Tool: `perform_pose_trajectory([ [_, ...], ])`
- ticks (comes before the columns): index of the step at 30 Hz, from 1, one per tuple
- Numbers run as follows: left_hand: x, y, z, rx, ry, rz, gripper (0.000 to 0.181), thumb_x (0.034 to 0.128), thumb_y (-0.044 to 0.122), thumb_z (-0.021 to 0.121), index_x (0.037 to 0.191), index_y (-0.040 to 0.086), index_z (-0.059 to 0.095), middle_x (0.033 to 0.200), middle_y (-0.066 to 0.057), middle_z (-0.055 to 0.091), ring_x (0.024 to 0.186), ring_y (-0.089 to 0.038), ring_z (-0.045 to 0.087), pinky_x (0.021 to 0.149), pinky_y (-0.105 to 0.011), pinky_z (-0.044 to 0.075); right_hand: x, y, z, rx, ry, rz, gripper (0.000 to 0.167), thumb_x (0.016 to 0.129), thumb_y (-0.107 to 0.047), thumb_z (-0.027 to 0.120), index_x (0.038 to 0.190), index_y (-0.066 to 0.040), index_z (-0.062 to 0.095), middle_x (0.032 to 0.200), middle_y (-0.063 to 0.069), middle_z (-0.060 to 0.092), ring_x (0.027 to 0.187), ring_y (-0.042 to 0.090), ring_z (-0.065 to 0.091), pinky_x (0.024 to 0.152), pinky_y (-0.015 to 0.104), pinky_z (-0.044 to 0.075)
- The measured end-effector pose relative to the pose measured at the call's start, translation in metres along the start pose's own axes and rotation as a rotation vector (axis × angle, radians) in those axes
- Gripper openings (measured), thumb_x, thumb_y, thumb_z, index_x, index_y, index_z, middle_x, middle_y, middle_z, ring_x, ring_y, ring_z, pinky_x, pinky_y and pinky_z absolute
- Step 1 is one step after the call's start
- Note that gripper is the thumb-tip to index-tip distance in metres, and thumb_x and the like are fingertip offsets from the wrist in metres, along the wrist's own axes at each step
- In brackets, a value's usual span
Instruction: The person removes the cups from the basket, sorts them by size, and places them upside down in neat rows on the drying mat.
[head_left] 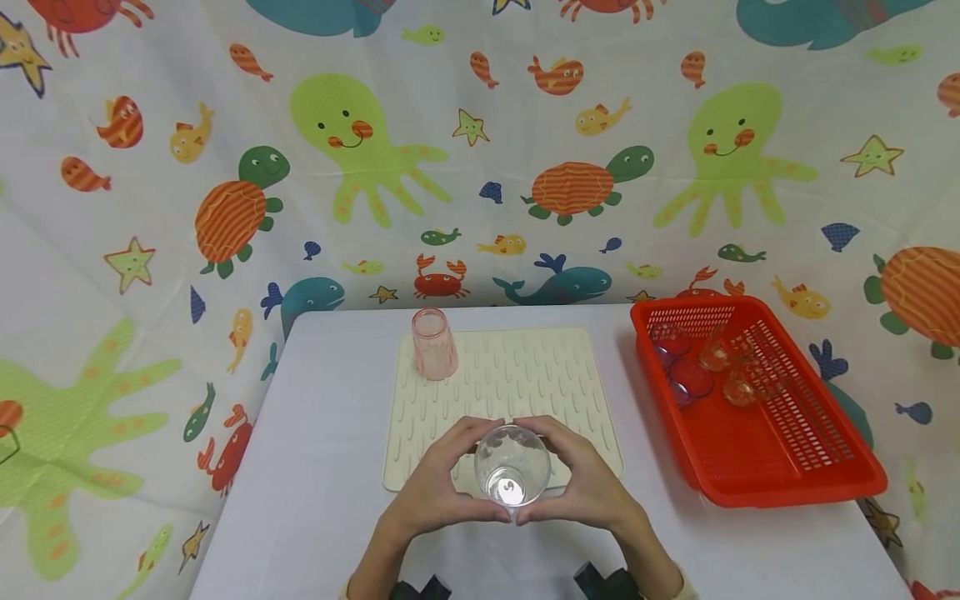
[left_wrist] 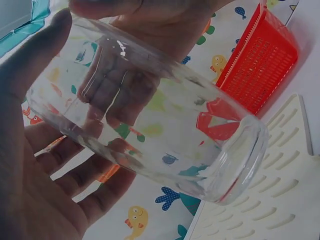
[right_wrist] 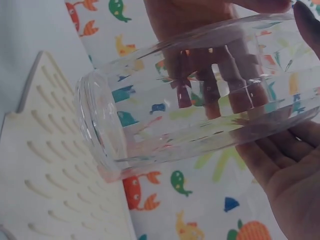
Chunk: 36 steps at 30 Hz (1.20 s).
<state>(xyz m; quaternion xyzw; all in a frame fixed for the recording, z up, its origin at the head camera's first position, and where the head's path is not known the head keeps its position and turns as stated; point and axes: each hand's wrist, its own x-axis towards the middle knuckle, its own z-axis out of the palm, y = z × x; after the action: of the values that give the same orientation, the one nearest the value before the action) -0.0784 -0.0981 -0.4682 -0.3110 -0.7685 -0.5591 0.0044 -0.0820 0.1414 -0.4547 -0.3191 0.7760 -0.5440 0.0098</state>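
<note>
Firstly, left hand [head_left: 429,492]: grasps the clear tumbler [head_left: 512,462] from its left, thumb on the near side, fingers round the far side. If it alone slackens, the tumbler could tip out of balance.

Pink tumbler [head_left: 435,346]: stands on the back left of the ridged mat [head_left: 517,358], well apart from the hands. A low reach forward could knock it; so narrow a shape would probably topple easily.

Mat: cream, textured with short ridges. A base set half across its front edge could rock, since mat and white tabletop [head_left: 315,408] likely differ in height.

Clear tumbler: held between both hands near the mat's front edge, its lower end apparently off the surface. Smooth walls could slide through a light hold; if it is glass, which I cannot tell, a hard landing might chip it.

Right hand [head_left: 596,487]: grasps the same tumbler from the right. Uneven squeezing here could twist it.

Red basket [head_left: 742,457]: well to the right, translucent pieces [head_left: 690,377] lying toward its back. Should its base overhang the tabletop, which I cannot tell, a bump could upset it.
</note>
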Motion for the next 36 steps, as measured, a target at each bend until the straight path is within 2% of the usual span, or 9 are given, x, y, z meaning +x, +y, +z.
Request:
perform_pose_trajectory([
  [5, 0.001, 0.002, 0.002, -0.010, 0.012, 0.015, 0.089, 0.0689, 0.037, 0.093, 0.145, 0.017, 0.051, 0.134, 0.001, 0.058, 0.117, -0.017, 0.060, 0.092, -0.031, 0.060, -0.001, 0.001, 0.000, 0.025, 0.005, -0.006, 0.102, 0.055, -0.016, 0.100, 0.144, -0.008, 0.050, 0.135, 0.005, 0.062, 0.123, 0.019, 0.061, 0.108, 0.035, 0.053],
  [8, 0.002, 0.003, 0.004, 0.004, 0.033, 0.033, 0.085, 0.0691, 0.037, 0.093, 0.142, 0.020, 0.053, 0.131, -0.001, 0.059, 0.113, -0.015, 0.060, 0.088, -0.030, 0.060, -0.002, 0.001, 0.001, 0.051, 0.013, -0.009, 0.104, 0.054, -0.010, 0.099, 0.145, -0.009, 0.049, 0.136, 0.006, 0.062, 0.124, 0.018, 0.061, 0.109, 0.032, 0.052],
  [10, 0.002, 0.002, 0.005, 0.022, 0.053, 0.049, 0.084, 0.0689, 0.038, 0.092, 0.141, 0.020, 0.054, 0.130, -0.001, 0.060, 0.111, -0.015, 0.060, 0.086, -0.029, 0.059, -0.002, 0.002, 0.002, 0.071, 0.013, -0.018, 0.103, 0.058, -0.016, 0.099, 0.147, -0.010, 0.048, 0.137, 0.007, 0.062, 0.125, 0.018, 0.060, 0.109, 0.032, 0.051],
  [16, 0.003, 0.004, 0.006, 0.065, 0.126, 0.104, 0.082, 0.0677, 0.040, 0.092, 0.138, 0.016, 0.056, 0.127, -0.001, 0.061, 0.109, -0.019, 0.062, 0.085, -0.031, 0.061, -0.003, 0.005, 0.001, 0.088, 0.018, -0.043, 0.103, 0.065, -0.049, 0.089, 0.151, -0.013, 0.043, 0.142, 0.008, 0.059, 0.129, 0.021, 0.058, 0.109, 0.035, 0.052],
  [18, 0.003, 0.005, 0.005, 0.079, 0.150, 0.121, 0.082, 0.0677, 0.041, 0.092, 0.138, 0.015, 0.057, 0.126, -0.002, 0.061, 0.109, -0.019, 0.062, 0.088, -0.032, 0.061, -0.003, 0.007, 0.003, 0.078, 0.016, -0.040, 0.103, 0.065, -0.049, 0.090, 0.150, -0.014, 0.043, 0.142, 0.006, 0.059, 0.129, 0.020, 0.058, 0.109, 0.035, 0.053],
  [22, 0.005, 0.008, 0.003, 0.100, 0.177, 0.144, 0.082, 0.0684, 0.043, 0.091, 0.137, 0.015, 0.057, 0.125, -0.001, 0.062, 0.111, -0.017, 0.062, 0.092, -0.032, 0.060, -0.004, 0.015, 0.009, 0.073, -0.001, -0.033, 0.102, 0.059, -0.035, 0.097, 0.146, -0.016, 0.047, 0.139, 0.003, 0.060, 0.126, 0.018, 0.059, 0.108, 0.035, 0.053],
  [26, 0.005, 0.011, 0.001, 0.114, 0.181, 0.148, 0.082, 0.0691, 0.045, 0.090, 0.138, 0.016, 0.057, 0.126, 0.000, 0.062, 0.111, -0.015, 0.062, 0.092, -0.031, 0.060, -0.006, 0.025, 0.021, 0.090, -0.007, 0.011, 0.098, 0.060, -0.028, 0.098, 0.144, -0.018, 0.049, 0.137, 0.001, 0.062, 0.125, 0.018, 0.060, 0.107, 0.032, 0.052],
  [31, 0.006, 0.013, -0.001, 0.113, 0.180, 0.157, 0.082, 0.0689, 0.045, 0.089, 0.138, 0.015, 0.056, 0.125, -0.001, 0.061, 0.111, -0.015, 0.062, 0.093, -0.032, 0.060, -0.010, 0.039, 0.034, 0.108, -0.005, 0.086, 0.087, 0.064, -0.027, 0.096, 0.139, -0.022, 0.052, 0.137, 0.001, 0.062, 0.124, 0.017, 0.060, 0.105, 0.030, 0.053],
  [36, 0.007, 0.014, -0.001, 0.118, 0.189, 0.169, 0.083, 0.0679, 0.045, 0.090, 0.138, 0.014, 0.056, 0.125, -0.001, 0.062, 0.111, -0.014, 0.062, 0.094, -0.031, 0.060, -0.012, 0.048, 0.043, 0.157, -0.031, 0.152, 0.090, 0.066, -0.028, 0.095, 0.144, -0.025, 0.049, 0.141, -0.001, 0.060, 0.124, 0.017, 0.062, 0.107, 0.030, 0.051],
])
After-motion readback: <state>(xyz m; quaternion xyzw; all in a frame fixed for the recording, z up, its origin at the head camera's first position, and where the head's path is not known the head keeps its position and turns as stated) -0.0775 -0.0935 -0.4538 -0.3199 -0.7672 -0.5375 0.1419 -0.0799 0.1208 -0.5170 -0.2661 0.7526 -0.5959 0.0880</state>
